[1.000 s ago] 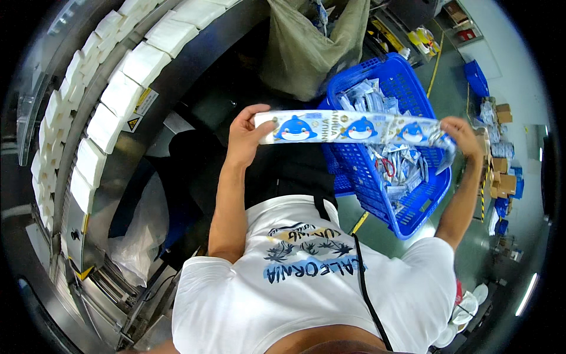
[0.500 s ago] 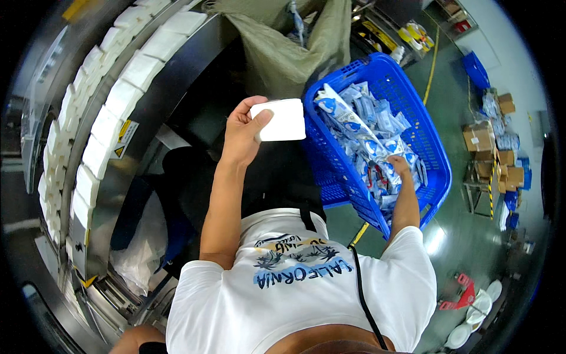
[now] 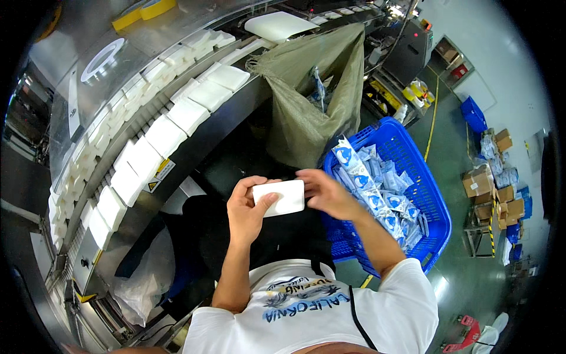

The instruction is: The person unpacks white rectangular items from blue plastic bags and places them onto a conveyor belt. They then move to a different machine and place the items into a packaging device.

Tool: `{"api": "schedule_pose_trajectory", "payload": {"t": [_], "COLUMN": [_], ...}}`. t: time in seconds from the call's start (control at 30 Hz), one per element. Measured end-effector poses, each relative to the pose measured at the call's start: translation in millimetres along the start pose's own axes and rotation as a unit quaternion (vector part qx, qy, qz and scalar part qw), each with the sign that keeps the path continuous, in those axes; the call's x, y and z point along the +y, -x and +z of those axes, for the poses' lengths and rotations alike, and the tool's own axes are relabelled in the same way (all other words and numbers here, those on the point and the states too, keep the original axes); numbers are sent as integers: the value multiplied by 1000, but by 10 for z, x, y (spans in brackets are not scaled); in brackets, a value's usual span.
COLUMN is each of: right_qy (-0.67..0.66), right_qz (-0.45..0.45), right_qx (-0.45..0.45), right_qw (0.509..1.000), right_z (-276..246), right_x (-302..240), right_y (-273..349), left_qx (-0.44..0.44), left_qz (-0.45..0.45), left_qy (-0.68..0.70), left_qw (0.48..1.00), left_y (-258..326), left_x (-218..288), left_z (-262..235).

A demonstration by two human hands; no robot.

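My left hand (image 3: 246, 206) is closed on a white rectangular pad (image 3: 286, 196) with rounded corners, thumb on top and fingers beneath. At the pad's right edge is my right hand (image 3: 330, 194), somewhat blurred, its fingers bent and apart with nothing visible in them. Whether its fingertips touch the pad I cannot tell. To the right stands a blue plastic basket (image 3: 435, 197) holding many white-and-blue printed packets (image 3: 392, 177). A long strip of these packets (image 3: 365, 183) lies over the others.
A curved conveyor (image 3: 194, 141) with rows of white pads (image 3: 165, 135) runs along the left. An olive sack (image 3: 348, 88) hangs open ahead, with packets inside. Cardboard boxes (image 3: 477, 183) are stacked far right. A clear plastic bag (image 3: 147, 277) hangs at lower left.
My right hand has let go of the packet strip in the basket and come left to the pad. My left hand still holds the pad. The view has shifted, showing more of the conveyor.
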State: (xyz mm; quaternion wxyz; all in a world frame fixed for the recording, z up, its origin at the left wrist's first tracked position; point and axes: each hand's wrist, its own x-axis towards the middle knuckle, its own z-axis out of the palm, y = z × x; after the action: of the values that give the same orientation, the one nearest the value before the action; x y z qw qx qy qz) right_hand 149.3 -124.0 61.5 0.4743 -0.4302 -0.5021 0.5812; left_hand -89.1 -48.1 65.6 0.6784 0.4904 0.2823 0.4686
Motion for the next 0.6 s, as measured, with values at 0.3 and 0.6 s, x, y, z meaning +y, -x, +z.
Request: {"api": "schedule_pose_trajectory", "payload": {"t": [0.3, 0.6], "right_qy": [-24, 201], "right_qz": [-18, -157], "right_qx": [136, 12], "right_qw": [990, 967], "right_z": [1139, 1373], "right_x": [97, 24], "right_y": [-776, -1092], "left_qx": [60, 145], "left_qz": [23, 155], "left_qy": [-20, -253], "left_qw": [998, 944], "left_y": [283, 478], "left_x": [319, 671], "left_z": [-691, -949]}}
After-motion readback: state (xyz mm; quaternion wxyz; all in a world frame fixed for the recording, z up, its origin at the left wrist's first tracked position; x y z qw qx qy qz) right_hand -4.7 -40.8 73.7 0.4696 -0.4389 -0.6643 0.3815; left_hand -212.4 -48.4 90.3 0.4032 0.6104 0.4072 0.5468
